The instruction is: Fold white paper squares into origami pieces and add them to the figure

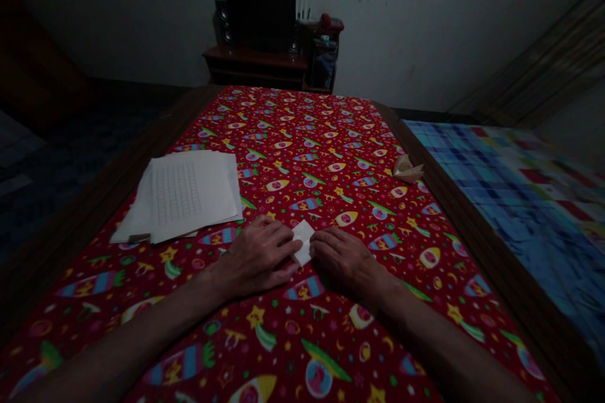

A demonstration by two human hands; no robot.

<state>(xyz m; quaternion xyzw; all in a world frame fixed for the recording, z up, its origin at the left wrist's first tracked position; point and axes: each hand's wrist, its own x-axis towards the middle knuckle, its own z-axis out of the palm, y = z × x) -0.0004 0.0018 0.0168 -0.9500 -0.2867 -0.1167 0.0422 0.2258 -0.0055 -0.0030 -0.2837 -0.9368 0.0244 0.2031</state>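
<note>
A small folded piece of white paper [303, 242] lies on the red patterned tablecloth [307, 157], between my two hands. My left hand [258, 255] rests knuckles up on the cloth, its fingers curled and pressing on the paper's left edge. My right hand [345, 258] lies on the other side, fingers bent onto the paper's right edge. Most of the paper is hidden under the fingers of both hands.
A stack of white sheets [182, 195] lies on the cloth at the left. A folded paper shape [407, 169] sits near the table's right edge. A blue checked mattress [520, 195] lies to the right. A dark monitor [259, 12] stands on a cabinet behind.
</note>
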